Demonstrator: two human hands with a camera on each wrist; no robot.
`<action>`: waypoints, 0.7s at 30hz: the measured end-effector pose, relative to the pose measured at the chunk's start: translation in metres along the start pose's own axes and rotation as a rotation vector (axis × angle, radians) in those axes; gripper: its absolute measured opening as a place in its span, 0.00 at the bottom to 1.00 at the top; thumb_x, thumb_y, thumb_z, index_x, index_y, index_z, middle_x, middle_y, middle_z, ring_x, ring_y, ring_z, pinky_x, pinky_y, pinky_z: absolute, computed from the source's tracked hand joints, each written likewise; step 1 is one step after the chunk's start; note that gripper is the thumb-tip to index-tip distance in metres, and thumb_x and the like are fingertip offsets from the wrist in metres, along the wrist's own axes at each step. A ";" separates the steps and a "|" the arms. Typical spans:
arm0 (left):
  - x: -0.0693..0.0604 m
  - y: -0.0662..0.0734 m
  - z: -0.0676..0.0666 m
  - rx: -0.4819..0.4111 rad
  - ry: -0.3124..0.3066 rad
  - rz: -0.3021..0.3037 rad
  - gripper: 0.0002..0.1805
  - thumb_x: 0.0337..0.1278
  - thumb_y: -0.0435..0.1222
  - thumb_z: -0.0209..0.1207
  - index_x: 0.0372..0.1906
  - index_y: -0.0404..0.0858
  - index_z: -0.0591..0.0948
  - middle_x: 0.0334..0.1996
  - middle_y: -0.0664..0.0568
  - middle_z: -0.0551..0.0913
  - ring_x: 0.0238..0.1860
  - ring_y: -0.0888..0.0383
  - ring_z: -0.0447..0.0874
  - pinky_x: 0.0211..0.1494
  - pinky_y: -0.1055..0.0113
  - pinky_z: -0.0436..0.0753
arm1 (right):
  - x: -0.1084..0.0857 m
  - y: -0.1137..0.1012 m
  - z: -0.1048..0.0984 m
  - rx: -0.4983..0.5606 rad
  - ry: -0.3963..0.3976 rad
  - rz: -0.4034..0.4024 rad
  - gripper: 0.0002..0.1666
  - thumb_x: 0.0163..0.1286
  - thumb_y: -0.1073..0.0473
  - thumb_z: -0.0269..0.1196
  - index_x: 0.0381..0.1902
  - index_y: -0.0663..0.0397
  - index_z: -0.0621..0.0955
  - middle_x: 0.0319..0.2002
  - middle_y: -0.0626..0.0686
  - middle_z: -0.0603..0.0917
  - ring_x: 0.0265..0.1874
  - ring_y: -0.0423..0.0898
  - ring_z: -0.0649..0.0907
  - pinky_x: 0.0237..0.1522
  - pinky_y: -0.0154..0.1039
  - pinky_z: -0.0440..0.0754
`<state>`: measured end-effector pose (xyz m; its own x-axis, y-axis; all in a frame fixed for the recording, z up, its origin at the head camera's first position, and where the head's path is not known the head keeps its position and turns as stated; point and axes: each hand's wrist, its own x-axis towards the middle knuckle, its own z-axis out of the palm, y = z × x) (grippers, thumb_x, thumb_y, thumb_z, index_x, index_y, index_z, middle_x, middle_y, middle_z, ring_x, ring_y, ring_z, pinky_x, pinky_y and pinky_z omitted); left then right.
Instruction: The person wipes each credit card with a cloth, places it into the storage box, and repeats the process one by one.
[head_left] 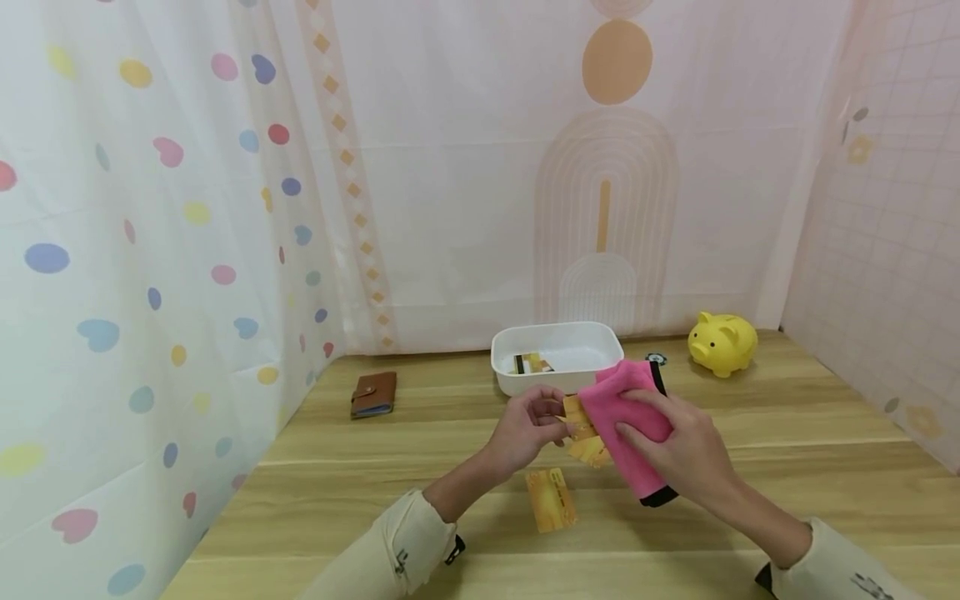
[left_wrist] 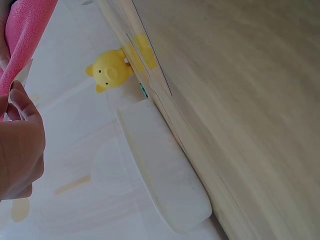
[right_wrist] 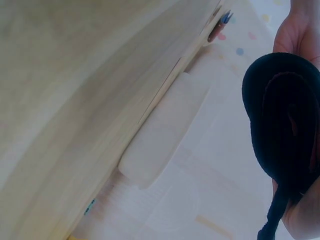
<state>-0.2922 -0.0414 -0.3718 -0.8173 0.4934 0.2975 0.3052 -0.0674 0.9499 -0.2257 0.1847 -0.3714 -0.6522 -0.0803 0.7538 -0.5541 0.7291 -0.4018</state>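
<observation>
A pink cloth (head_left: 637, 433) with black edging is gripped by my right hand (head_left: 686, 450), its fingers curled around it. My left hand (head_left: 531, 429) pinches orange-yellow cards (head_left: 581, 425) fanned out at the cloth's left edge. Another orange-yellow card (head_left: 551, 500) lies on the table below the hands. In the left wrist view the left hand (left_wrist: 22, 145) is beside the pink cloth (left_wrist: 30, 35). The right wrist view has the cloth's dark rolled end (right_wrist: 285, 120) in front of the right hand (right_wrist: 305, 210).
Behind the hands stands a white bin (head_left: 517, 383) with some cards (head_left: 532, 363) inside. A brown card wallet (head_left: 374, 394) lies at the back left. At the back right are a yellow piggy bank (head_left: 722, 343) and a small round chip (head_left: 656, 358).
</observation>
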 end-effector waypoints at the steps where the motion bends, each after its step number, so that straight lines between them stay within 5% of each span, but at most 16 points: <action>1: 0.000 0.000 0.000 0.002 -0.001 -0.001 0.15 0.57 0.21 0.61 0.49 0.26 0.74 0.38 0.48 0.83 0.33 0.61 0.84 0.35 0.69 0.83 | 0.000 0.000 0.000 0.002 0.001 0.000 0.22 0.54 0.64 0.76 0.47 0.55 0.84 0.36 0.56 0.85 0.26 0.43 0.79 0.22 0.33 0.78; 21: -0.001 -0.003 -0.005 0.024 -0.002 0.007 0.15 0.58 0.21 0.61 0.49 0.26 0.74 0.39 0.46 0.82 0.34 0.61 0.84 0.35 0.70 0.83 | 0.002 0.008 -0.006 0.018 0.028 0.000 0.21 0.53 0.66 0.76 0.46 0.57 0.85 0.35 0.58 0.86 0.23 0.42 0.79 0.20 0.33 0.78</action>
<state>-0.2946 -0.0464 -0.3744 -0.8144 0.4945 0.3037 0.3225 -0.0495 0.9453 -0.2281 0.1949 -0.3702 -0.6378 -0.0615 0.7678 -0.5633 0.7170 -0.4105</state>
